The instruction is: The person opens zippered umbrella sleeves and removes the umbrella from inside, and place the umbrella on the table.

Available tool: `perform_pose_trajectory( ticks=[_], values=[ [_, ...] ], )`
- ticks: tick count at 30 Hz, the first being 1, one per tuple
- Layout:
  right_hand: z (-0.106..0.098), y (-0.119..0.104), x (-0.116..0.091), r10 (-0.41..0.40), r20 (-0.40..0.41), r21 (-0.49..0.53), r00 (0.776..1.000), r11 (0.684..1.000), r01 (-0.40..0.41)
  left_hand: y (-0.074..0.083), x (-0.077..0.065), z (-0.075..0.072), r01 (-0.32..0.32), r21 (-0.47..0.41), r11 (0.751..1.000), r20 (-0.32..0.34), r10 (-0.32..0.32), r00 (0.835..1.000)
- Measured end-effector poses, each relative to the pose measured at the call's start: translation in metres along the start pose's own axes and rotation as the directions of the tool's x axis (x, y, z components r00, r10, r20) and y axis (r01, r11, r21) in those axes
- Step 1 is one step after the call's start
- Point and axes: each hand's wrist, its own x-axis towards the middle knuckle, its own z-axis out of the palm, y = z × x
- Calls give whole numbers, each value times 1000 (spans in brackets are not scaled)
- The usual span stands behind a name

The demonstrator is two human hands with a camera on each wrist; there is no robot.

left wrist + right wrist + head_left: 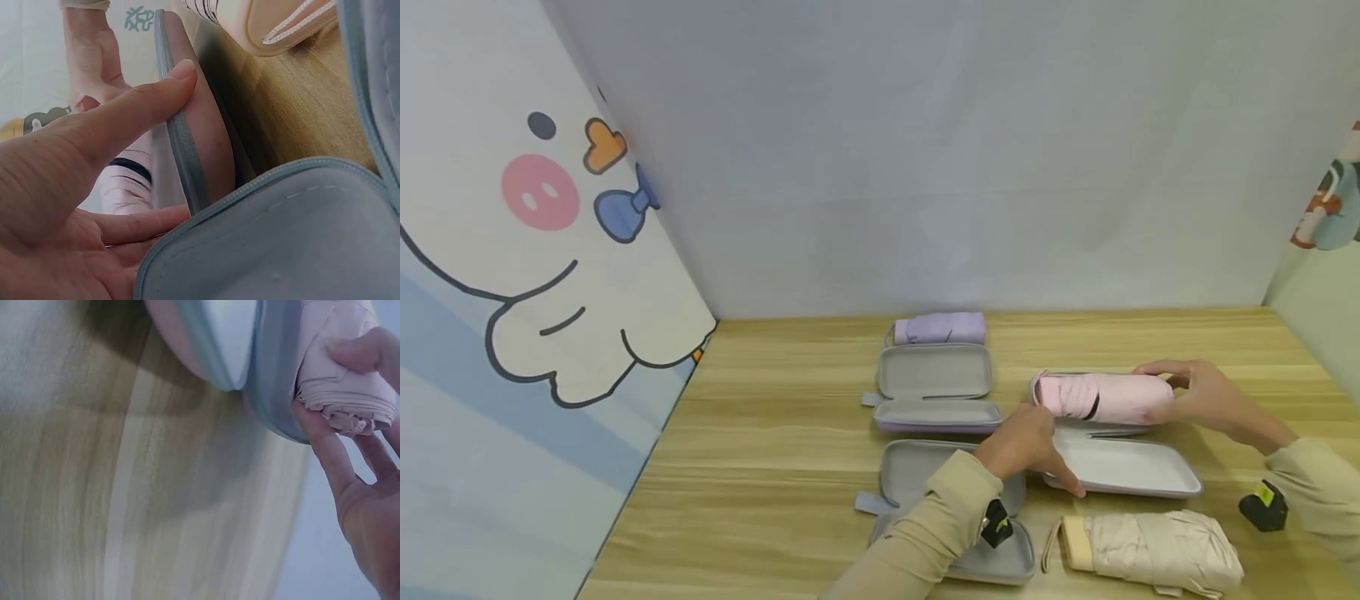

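A folded pink umbrella (1105,397) lies along the back half of an open pink-shelled case (1127,467) with a pale lining. My right hand (1213,404) grips the umbrella's right end, thumb on one side and fingers on the other; the right wrist view shows its gathered fabric (347,403) between them. At the case's left end is my left hand (1026,442). Its thumb (150,94) lies over the zipped rim of the front half, the tip on the outer shell, while the other fingers extend behind that rim.
An open grey-lined case (898,475) lies partly under my left forearm. Behind it stands an open purple case (936,371), with a folded purple umbrella (942,328) beyond. A folded beige umbrella (1157,546) with a wrist cord lies in front of the pink case.
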Motion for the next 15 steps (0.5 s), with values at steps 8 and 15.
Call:
perform_pose_trajectory(
  ticks=[8, 15],
  values=[
    [-20, -12, -8, -5, -12, 33, 1000, 999, 6, -2, -1, 1, 21, -25, 999, 0, -21, 1000],
    [-39, -17, -16, 36, -12, 42, 999, 998, -36, -3, 2, 3, 22, 1, 1000, -13, -22, 1000]
  ],
)
